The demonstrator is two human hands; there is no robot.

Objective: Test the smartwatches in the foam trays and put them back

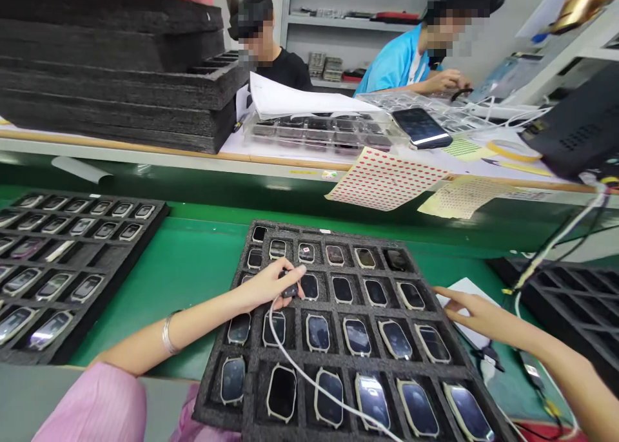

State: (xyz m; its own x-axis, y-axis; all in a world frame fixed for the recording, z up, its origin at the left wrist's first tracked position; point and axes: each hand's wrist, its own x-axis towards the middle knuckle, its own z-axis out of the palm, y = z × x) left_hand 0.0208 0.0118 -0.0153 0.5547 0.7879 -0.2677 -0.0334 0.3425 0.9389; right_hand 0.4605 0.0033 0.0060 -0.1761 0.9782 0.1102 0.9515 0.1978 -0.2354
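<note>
My left hand [278,282] is closed around a small dark piece [290,291] with a white cable [309,381] trailing from it; its exact kind is partly hidden by my fingers. The hand hovers over a black foam tray [345,359], whose pockets hold several smartwatch bodies without straps, such as one watch [318,332] just below. One watch [306,252] in the top row bears a small white-and-red sticker. My right hand [471,310], fingers stretched out and apart, rests at the tray's right edge, above a white sheet or flat box [476,326].
Another foam tray [116,261] of watches lies at left, a further tray [575,300] at right. Stacked foam trays [111,81], a plastic case [319,133], a phone [422,127] and sticker sheets [387,178] are on the raised shelf. Two people sit beyond. Cables hang at right.
</note>
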